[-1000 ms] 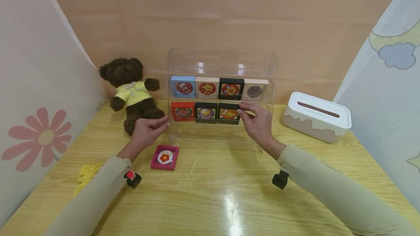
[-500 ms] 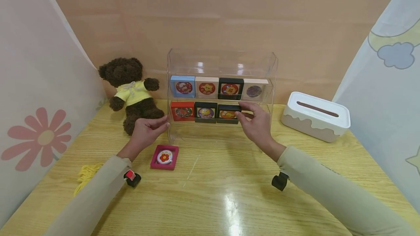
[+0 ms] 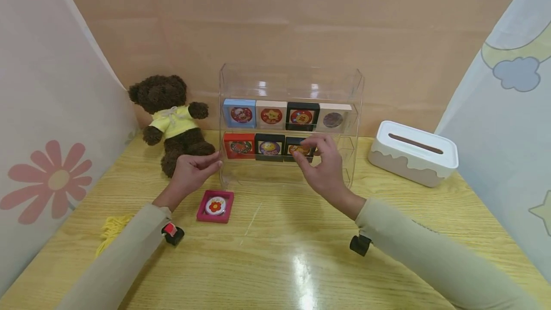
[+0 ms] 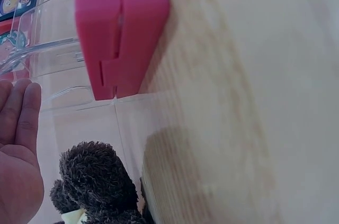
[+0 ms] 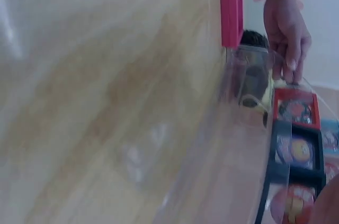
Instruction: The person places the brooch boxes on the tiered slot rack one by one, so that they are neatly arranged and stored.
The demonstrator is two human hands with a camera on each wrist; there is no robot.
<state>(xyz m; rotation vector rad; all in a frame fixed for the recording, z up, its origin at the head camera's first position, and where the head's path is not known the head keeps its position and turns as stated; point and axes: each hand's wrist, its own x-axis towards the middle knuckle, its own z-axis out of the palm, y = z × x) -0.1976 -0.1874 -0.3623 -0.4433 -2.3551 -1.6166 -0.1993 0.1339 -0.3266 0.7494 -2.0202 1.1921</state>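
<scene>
A clear acrylic display stand holds small square badge boxes in two rows. At its left edge my left hand pinches the side panel between thumb and fingers; the right wrist view shows this hand from across the stand. My right hand hovers before the lower row, thumb and forefinger curved and apart, with nothing held. Its fingertips overlap the black box with an orange badge in the head view. Left of that box are another black box and a red box.
A magenta box with a flower badge lies on the table before the stand. A brown teddy bear sits at the left, with yellow yarn nearer. A white tissue box stands at the right.
My right hand has drawn away from the lower row's right end and shifted left, now in front of the black box with the orange badge. The left hand keeps its place.
</scene>
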